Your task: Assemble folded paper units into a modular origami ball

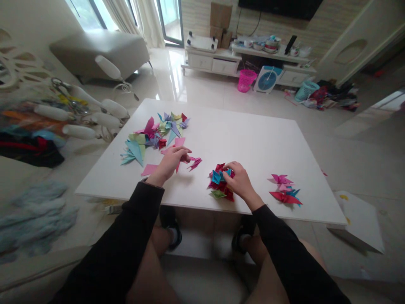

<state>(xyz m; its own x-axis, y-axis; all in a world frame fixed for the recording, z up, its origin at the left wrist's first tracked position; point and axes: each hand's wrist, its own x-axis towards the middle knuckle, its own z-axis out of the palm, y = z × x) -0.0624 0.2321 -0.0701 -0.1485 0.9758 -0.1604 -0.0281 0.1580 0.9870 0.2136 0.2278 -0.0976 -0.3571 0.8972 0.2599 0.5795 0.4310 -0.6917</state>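
My left hand (173,162) is over the left half of the white table (253,139), its fingers closed on a pink folded-paper crane (195,163). The crane appears raised, with a soft shadow beneath it. Pink paper pieces (149,169) lie under and beside this hand. My right hand (238,180) is at a heap of small folded papers (218,185), red, blue and green, near the front edge. Its curved thumb and forefinger are apart around a blue folded piece (216,177) or one beside it; the other fingers' contact is hidden.
A larger spread of paper cranes (134,150) covers the table's left side. A few pink, blue and red cranes (284,196) sit at the right. A white lamp with several shades (107,120) stands left of the table. My legs are below the front edge.
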